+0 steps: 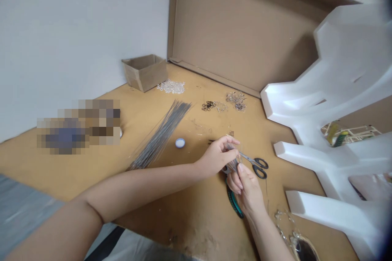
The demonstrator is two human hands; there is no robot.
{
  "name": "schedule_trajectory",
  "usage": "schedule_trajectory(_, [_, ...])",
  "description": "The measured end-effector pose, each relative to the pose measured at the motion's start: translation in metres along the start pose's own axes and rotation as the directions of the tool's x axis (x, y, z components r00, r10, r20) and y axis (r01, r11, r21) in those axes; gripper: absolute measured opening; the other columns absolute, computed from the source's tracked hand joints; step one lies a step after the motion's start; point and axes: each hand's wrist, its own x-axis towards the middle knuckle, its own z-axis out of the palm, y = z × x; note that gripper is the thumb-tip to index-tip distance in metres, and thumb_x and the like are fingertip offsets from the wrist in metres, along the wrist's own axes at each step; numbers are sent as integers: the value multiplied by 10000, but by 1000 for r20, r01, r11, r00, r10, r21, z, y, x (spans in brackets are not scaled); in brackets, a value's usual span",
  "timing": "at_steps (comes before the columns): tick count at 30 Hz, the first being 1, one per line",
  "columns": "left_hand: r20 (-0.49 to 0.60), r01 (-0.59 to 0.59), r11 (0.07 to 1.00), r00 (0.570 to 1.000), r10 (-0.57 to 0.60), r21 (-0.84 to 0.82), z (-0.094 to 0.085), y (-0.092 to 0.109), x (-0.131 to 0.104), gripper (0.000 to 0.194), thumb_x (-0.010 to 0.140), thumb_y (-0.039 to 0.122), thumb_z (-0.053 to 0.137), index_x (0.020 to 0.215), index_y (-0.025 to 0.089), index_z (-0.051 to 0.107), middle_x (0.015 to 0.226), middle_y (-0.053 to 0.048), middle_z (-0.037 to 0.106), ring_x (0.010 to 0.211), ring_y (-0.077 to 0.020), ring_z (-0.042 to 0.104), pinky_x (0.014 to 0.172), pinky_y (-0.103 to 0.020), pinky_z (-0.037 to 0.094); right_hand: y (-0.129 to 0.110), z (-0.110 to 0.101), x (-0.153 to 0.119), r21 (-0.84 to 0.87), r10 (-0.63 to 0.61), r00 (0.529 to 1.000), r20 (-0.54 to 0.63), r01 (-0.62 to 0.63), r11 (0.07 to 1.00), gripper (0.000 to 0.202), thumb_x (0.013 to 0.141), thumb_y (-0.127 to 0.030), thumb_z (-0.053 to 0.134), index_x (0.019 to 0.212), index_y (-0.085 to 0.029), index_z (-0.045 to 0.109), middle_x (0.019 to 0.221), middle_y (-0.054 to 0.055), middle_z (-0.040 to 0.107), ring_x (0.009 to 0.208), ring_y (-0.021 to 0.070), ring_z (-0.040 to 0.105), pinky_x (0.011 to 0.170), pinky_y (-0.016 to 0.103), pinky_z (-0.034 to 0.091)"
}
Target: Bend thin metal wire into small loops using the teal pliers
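Observation:
Over the front part of the table, my left hand curls its fingers around a small bundle of thin grey wires. The lower end of that bundle is pinched between the thumb and fingers of my right hand. Scissors with black handles lie just beyond my right hand, their blades partly behind it. Beneath my hands are pliers with green-and-black handles, their jaws mostly hidden. A long sheaf of straight grey wires rests to the left of my hands, with a small white, blue-rimmed cap between.
A cardboard box stands at the back left beside clear beads. Black rings and small metal pieces lie farther back. White foam packing borders the right side. A large cardboard panel rises behind.

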Motion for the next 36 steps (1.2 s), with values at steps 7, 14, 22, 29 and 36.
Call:
schedule_trajectory(7, [19,18,1000,1000,-18,13,0,0,1,113,694,196,578,768,113,591,697,-8,558,632,-78,481,650,-215,382,0,-1,0,14,7,1000,25,-7,1000,381,862,-365,468,549,-184,349,420,-94,263,354,39,163,361,196,108])
schedule_trajectory(14, [16,-19,999,1000,18,50,0,-5,3,105,675,222,596,697,128,553,637,17,528,597,-71,466,611,-200,374,1,-2,0,10,18,999,42,-18,1000,378,862,-371,467,555,-183,352,422,-96,262,350,36,161,357,193,115])
schedule_trajectory(22, [5,-31,995,1000,31,96,-1,-2,1,83,698,207,561,707,138,517,646,26,497,610,-73,454,625,-204,376,1,-1,1,11,-40,999,-15,40,999,357,871,-345,463,567,-184,363,425,-94,254,371,47,167,377,206,123])
schedule_trajectory(29, [-5,15,995,1000,-14,96,-1,-5,2,113,700,232,557,712,134,501,627,35,474,580,-66,433,598,-204,366,0,0,0,16,-49,999,-21,49,999,357,882,-333,443,564,-185,371,424,-89,264,373,54,178,382,219,119])
schedule_trajectory(36, [-53,27,1000,998,-28,-2,0,-13,0,128,691,224,566,674,139,472,587,51,431,564,-59,404,574,-190,337,0,1,1,-12,-24,999,-30,24,1000,359,870,-353,460,568,-185,363,429,-91,249,377,52,170,374,208,117])
